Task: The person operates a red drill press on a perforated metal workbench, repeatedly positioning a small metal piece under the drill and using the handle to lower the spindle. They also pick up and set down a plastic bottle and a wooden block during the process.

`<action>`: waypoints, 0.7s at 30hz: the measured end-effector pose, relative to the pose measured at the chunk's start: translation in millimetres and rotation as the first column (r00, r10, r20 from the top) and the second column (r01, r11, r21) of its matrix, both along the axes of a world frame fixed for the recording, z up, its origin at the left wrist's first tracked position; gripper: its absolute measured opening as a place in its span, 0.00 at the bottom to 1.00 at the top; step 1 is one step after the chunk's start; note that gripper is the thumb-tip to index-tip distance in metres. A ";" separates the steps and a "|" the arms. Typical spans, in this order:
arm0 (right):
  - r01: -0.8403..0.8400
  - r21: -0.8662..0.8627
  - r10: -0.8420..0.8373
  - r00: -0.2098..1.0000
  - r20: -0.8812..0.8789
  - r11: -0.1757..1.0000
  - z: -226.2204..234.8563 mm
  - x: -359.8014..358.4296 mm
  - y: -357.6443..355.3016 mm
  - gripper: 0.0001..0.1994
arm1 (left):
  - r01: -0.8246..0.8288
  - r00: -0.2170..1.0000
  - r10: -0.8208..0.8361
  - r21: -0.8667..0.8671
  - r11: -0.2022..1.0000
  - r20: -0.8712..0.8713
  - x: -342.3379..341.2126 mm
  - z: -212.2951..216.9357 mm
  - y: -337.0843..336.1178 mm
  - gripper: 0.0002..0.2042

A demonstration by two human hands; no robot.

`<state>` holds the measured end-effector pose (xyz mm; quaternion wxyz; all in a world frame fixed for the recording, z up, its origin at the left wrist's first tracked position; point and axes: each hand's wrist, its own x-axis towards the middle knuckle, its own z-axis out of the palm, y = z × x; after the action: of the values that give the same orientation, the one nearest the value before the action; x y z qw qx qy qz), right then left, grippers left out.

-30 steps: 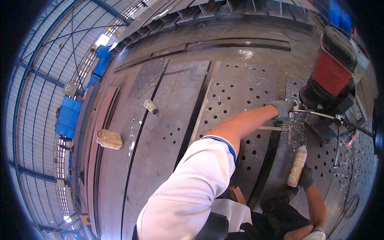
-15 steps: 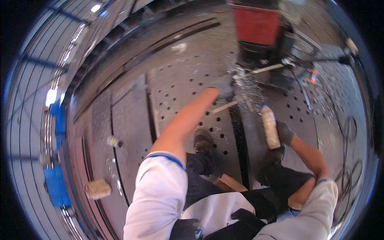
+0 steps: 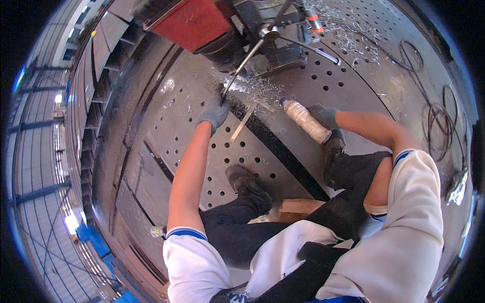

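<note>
Nearest the camera are the person's white sleeves with blue cuffs and dark trousers, knees folded over a pale wooden block [image 3: 298,208] that sits on the perforated steel plate [image 3: 166,136]; dark shoes rest flat on the metal. Compared with half a second ago, the view has swung so that the red drilling machine [image 3: 194,22] now sits at the upper left of centre instead of at the top middle, and both arms reach further up the picture. The right hand [image 3: 323,115], in a grey-green glove, is closed around the lower part of a clear plastic bottle [image 3: 304,120], which lies tilted with its blue-capped neck pointing toward the machine's base; it held the same bottle before. The left hand [image 3: 214,114], gloved alike, has its fingers curled around the end of a long steel lever [image 3: 245,60] that rises from the glove to the hub of the machine; the grip looks shut, as it was earlier. Between the two hands a flat metal strip [image 3: 242,125] lies loose on the plate, just beside a dark slot that runs diagonally across it. Bright curled swarf [image 3: 257,88] is heaped round the foot of the machine. The plate is dull grey, smooth and dotted with regular round holes. Farther right, black cables [image 3: 429,126] coil across the metal.
</note>
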<state>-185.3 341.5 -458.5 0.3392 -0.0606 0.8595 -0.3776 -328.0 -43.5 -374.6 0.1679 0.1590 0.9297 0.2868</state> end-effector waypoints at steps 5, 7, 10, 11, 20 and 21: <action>-0.033 0.062 0.034 0.999 -0.030 0.998 9.3 3.3 -0.9 0.16 | 0.035 0.998 -0.037 -0.038 0.999 -0.044 -2.3 -2.7 -1.1 0.34; -0.026 -0.041 0.026 1.000 0.014 0.999 10.3 1.2 -2.1 0.17 | 0.015 1.000 -0.017 -0.079 0.997 -0.023 -1.8 0.7 -1.6 0.34; 0.358 -0.315 -0.256 0.912 0.320 0.879 6.0 5.9 -7.4 0.16 | -0.013 1.000 0.013 -0.094 0.996 -0.005 2.4 7.3 -0.2 0.33; 0.244 -0.243 -0.189 0.955 0.228 0.939 3.5 2.9 -9.8 0.16 | -0.023 1.000 0.023 -0.092 0.995 -0.001 4.3 10.5 -0.7 0.32; -0.012 -0.050 0.007 0.994 -0.107 0.999 -37.0 -3.4 2.1 0.18 | 0.001 0.999 -0.003 -0.038 0.999 -0.047 -3.0 -8.5 -7.1 0.32; -0.113 0.023 0.116 0.968 -0.222 0.993 -36.7 -4.4 4.9 0.18 | 0.000 0.999 -0.002 -0.032 0.999 -0.042 -5.5 -11.3 -6.6 0.32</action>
<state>-189.7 346.4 -495.2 0.2623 -0.1504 0.8890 -0.3438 -333.5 -50.1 -385.9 0.1508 0.1628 0.9374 0.2683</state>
